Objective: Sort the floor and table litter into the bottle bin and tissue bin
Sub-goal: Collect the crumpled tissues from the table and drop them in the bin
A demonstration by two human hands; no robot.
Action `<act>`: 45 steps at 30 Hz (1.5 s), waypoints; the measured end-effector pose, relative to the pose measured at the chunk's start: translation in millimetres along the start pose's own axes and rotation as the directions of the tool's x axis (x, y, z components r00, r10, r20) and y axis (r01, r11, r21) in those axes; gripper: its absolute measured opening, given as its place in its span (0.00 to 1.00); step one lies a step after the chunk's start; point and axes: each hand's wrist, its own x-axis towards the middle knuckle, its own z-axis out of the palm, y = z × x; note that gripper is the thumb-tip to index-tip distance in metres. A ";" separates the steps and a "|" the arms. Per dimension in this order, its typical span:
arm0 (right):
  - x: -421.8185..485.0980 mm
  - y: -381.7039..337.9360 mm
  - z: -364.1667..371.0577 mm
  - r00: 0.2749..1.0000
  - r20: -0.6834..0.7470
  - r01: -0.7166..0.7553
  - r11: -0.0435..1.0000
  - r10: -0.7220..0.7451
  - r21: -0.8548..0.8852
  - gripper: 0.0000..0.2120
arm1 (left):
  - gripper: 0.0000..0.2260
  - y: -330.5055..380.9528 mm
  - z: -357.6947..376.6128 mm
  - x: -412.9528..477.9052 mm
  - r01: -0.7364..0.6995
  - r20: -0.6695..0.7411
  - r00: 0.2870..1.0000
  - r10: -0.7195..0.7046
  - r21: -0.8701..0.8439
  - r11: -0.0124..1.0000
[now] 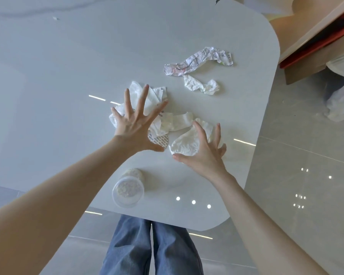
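Crumpled white tissues (179, 124) lie in a loose heap on the white table (68, 76). My left hand (136, 124) hovers over the heap's left side with fingers spread wide and straight. My right hand (204, 152) reaches over the heap's right side, fingers spread, its thumb by the near edge of a rounded tissue wad (184, 144). Neither hand grips anything. Farther back lie a small twisted tissue (201, 85) and a crumpled printed paper strip (199, 60). A printed wrapper (161, 140) peeks out from under the heap.
A clear plastic jar (128, 190) with pale contents stands near the table's front edge. Off the table's right edge, a cardboard box (314, 56) and a white plastic bag (342, 104) sit on the glossy floor. My jeans-clad legs (153, 249) show below the table.
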 end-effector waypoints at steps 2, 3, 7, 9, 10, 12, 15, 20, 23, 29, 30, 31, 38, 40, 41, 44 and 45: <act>6.8 0.9 9.9 0.997 -0.066 -0.031 0.999 0.033 0.033 0.46 | 0.58 -1.1 4.0 3.8 -0.030 0.083 0.996 0.026 0.058 0.998; 10.2 1.5 15.3 0.993 -0.112 -0.042 0.999 0.043 0.011 0.45 | 0.57 -2.1 6.0 4.5 -0.056 0.105 0.993 0.046 0.090 0.994; 17.9 5.1 31.8 0.954 -0.301 -0.029 0.995 0.001 -0.090 0.34 | 0.46 -9.2 12.3 0.1 -0.116 0.041 0.993 0.112 0.108 0.987; 17.8 7.2 35.1 0.942 -0.334 0.012 0.996 -0.040 -0.086 0.28 | 0.40 -13.5 16.1 -1.7 -0.127 -0.040 0.991 0.130 0.064 0.990; 17.7 8.6 36.4 0.939 -0.339 0.039 0.996 -0.064 -0.080 0.24 | 0.37 -14.1 18.0 -1.8 -0.127 -0.072 0.989 0.128 0.027 0.992; 17.3 10.5 38.8 0.934 -0.340 0.084 0.993 -0.109 -0.086 0.20 | 0.30 -12.2 19.9 -1.6 -0.117 -0.109 0.988 0.109 -0.069 0.991; 19.5 11.6 42.2 0.932 -0.324 0.139 0.986 -0.162 -0.093 0.16 | 0.26 -6.4 19.8 -0.4 -0.069 -0.093 0.994 0.052 -0.189 0.980; 29.1 13.5 39.0 0.949 -0.273 0.149 0.987 -0.158 -0.055 0.14 | 0.21 1.3 14.5 -0.9 -0.012 -0.048 0.999 -0.004 -0.332 0.943; 28.2 10.6 34.9 0.952 -0.268 0.141 0.989 -0.145 -0.032 0.15 | 0.22 4.8 13.6 -6.4 0.041 -0.032 0.998 -0.060 -0.418 0.908; 21.2 17.6 36.5 0.943 -0.240 0.216 0.973 -0.230 -0.082 0.05 | 0.22 14.0 -6.8 -22.2 0.108 -0.130 0.965 -0.228 -0.597 0.795; 17.3 16.5 32.1 0.946 -0.230 0.224 0.973 -0.230 -0.051 0.05 | 0.21 14.8 -12.5 -26.1 0.103 -0.162 0.953 -0.257 -0.623 0.775; 12.0 13.7 25.8 0.950 -0.217 0.227 0.974 -0.225 -0.015 0.06 | 0.19 15.9 -19.7 -31.3 0.102 -0.188 0.939 -0.288 -0.647 0.756; -67.6 -44.6 -39.3 0.921 -0.249 0.352 0.915 -0.301 0.196 0.11 | 0.13 24.8 -89.0 -100.1 0.133 -0.247 0.807 -0.536 -0.809 0.573; -99.9 -63.0 -55.1 0.896 -0.219 0.430 0.877 -0.385 0.215 0.11 | 0.12 28.7 -106.8 -134.6 0.139 -0.256 0.767 -0.589 -0.829 0.542; -116.0 -71.4 -60.9 0.884 -0.199 0.460 0.862 -0.423 0.213 0.11 | 0.12 30.7 -114.9 -154.2 0.145 -0.259 0.744 -0.616 -0.837 0.528; -162.4 -92.3 -70.8 0.860 -0.154 0.509 0.836 -0.487 0.202 0.13 | 0.12 32.3 -133.8 -219.1 0.131 -0.260 0.697 -0.668 -0.870 0.475; -178.8 -99.1 -71.4 0.852 -0.138 0.524 0.829 -0.505 0.196 0.13 | 0.12 30.8 -137.3 -242.6 0.126 -0.244 0.685 -0.687 -0.889 0.441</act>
